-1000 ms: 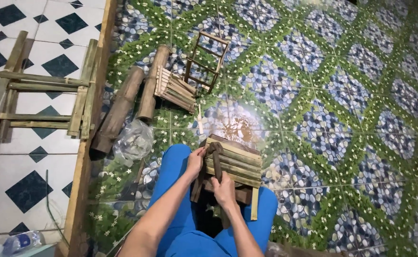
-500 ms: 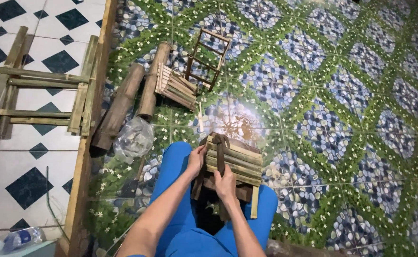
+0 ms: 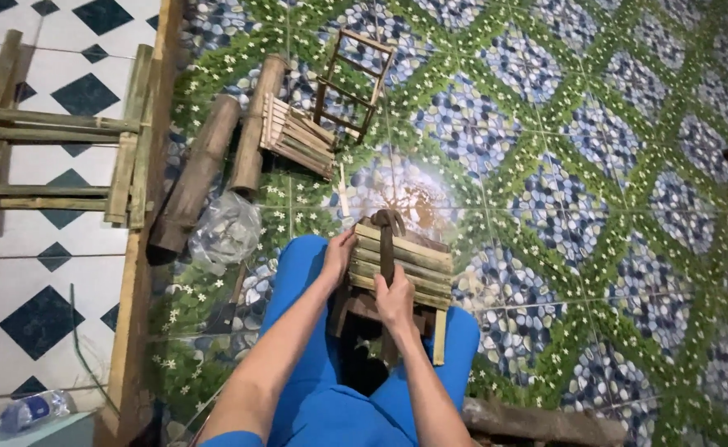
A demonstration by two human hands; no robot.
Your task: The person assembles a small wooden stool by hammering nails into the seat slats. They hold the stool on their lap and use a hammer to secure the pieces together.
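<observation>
On the near floor, between blue-trousered knees, sits a small bamboo stool (image 3: 401,269). The left hand (image 3: 339,252) steadies its left edge, grip narrow against the slats. The right hand (image 3: 395,298) has its grip closed on a dark strap (image 3: 386,248) crossing them. Pulled unevenly, the strap could slip and slats shift.

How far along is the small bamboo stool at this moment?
Done: the slatted seat is laid across the stool's frame. In hand: the left hand steadies its edge while the right hand holds a dark strap over the slats. Left: a loose slat panel, bamboo poles and a small frame lie unused.
</observation>
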